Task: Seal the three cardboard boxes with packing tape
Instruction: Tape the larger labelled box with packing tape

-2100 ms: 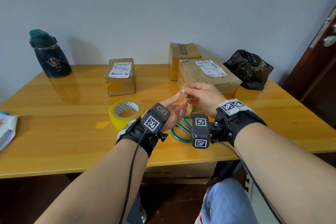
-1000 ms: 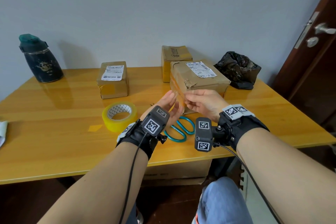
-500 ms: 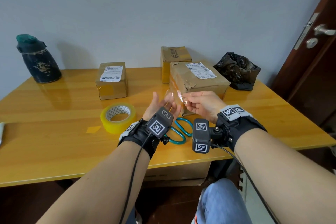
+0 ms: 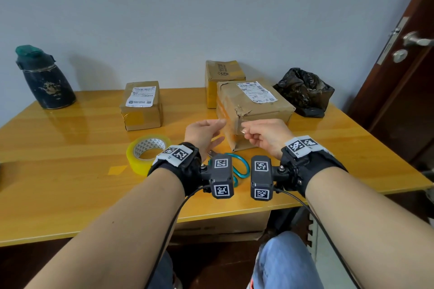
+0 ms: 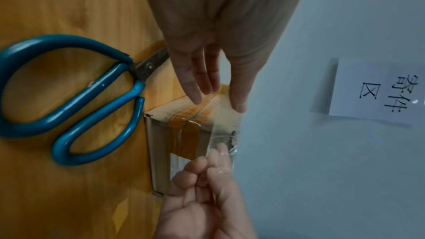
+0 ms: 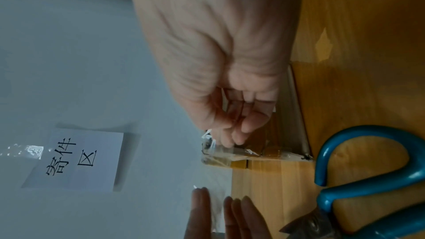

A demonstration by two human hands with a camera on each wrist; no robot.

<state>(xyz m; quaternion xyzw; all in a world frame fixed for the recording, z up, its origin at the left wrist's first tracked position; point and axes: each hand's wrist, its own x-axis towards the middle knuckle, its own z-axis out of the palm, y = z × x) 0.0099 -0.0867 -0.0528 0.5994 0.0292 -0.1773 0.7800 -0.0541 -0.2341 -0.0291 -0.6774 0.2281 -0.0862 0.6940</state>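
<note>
Pinching a clear strip of tape (image 5: pixel 220 144) with your right hand (image 4: pixel 263 137), you've got it against the near corner of the big box (image 4: pixel 253 110). Your left hand (image 4: pixel 203 132) is spread flat beside that corner, and the tape roll (image 4: pixel 146 151) and scissors (image 5: pixel 69 97) sit on the table (image 4: pixel 70 171) close by.

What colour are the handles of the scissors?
Teal blue. The scissors show best in the left wrist view, lying on the table.

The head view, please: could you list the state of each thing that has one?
Large brown cardboard box: closed, corner torn.
Clear tape strip: pinched by right hand.
Left hand: open.
Yellowish tape roll: lying flat.
Teal-handled scissors: closed.
</note>
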